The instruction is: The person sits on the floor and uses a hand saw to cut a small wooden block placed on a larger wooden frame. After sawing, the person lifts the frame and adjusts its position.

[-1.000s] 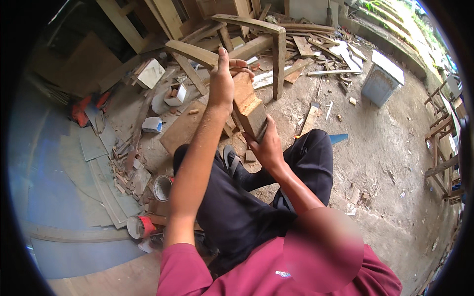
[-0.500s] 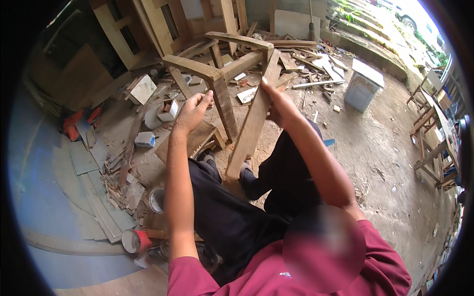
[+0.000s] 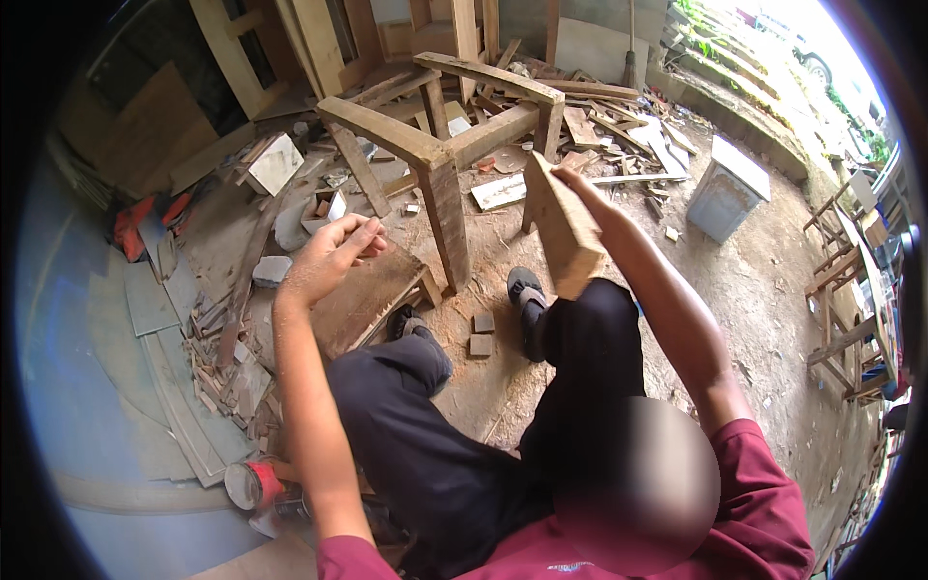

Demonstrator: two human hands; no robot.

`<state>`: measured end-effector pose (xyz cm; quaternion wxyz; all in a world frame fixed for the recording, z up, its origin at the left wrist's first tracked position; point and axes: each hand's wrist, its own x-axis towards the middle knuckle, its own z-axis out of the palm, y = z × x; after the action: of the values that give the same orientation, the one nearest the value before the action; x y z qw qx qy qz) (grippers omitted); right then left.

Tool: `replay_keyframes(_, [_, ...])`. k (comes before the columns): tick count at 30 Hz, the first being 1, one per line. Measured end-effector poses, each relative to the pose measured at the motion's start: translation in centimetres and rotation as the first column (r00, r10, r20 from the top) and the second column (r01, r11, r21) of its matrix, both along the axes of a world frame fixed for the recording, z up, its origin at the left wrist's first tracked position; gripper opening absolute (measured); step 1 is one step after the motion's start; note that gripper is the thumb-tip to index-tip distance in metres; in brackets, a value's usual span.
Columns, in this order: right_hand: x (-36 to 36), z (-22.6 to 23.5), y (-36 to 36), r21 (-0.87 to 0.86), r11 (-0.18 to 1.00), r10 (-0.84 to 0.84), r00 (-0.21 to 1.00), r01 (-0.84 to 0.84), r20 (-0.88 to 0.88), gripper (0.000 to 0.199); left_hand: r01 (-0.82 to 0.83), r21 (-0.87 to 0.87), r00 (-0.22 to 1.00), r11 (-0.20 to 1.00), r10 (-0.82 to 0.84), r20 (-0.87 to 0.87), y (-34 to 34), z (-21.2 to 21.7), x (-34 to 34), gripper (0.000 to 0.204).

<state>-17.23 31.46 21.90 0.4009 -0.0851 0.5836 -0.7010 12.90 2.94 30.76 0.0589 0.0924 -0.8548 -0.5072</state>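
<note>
R hand [image 3: 586, 196] clasps wood plank [image 3: 558, 229] at its R edge, fingertips hidden; L hand [image 3: 331, 257] empty, fingers loosely curled. Plank prob. stiff, mod. heavy, rough; best held mid-edge.

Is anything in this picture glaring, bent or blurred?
Head view: daylight washes out the upper right, beyond the steps; head view: the upper left is dim, straight edges bend toward the rim; head view: a round smeared patch overlaps the maroon shirt, while the wooden piece in the right hand looks fairly clear.
</note>
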Motion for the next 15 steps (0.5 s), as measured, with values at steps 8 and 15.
replay_keyframes(8, [-7.5, -11.4, -7.4, 0.095, 0.992, -0.096, 0.973, 0.077, 0.211, 0.041, 0.002, -0.052, 0.995, 0.999, 0.003, 0.1, -6.0, -10.0, -6.5, 0.059])
replay_keyframes(15, [-10.9, -14.5, -10.5, 0.098, 0.978, -0.195, 0.974, 0.185, 0.114, 0.048, 0.083, -0.144, 0.993, 0.986, -0.071, 0.09, -4.3, -20.0, -14.3, 0.129])
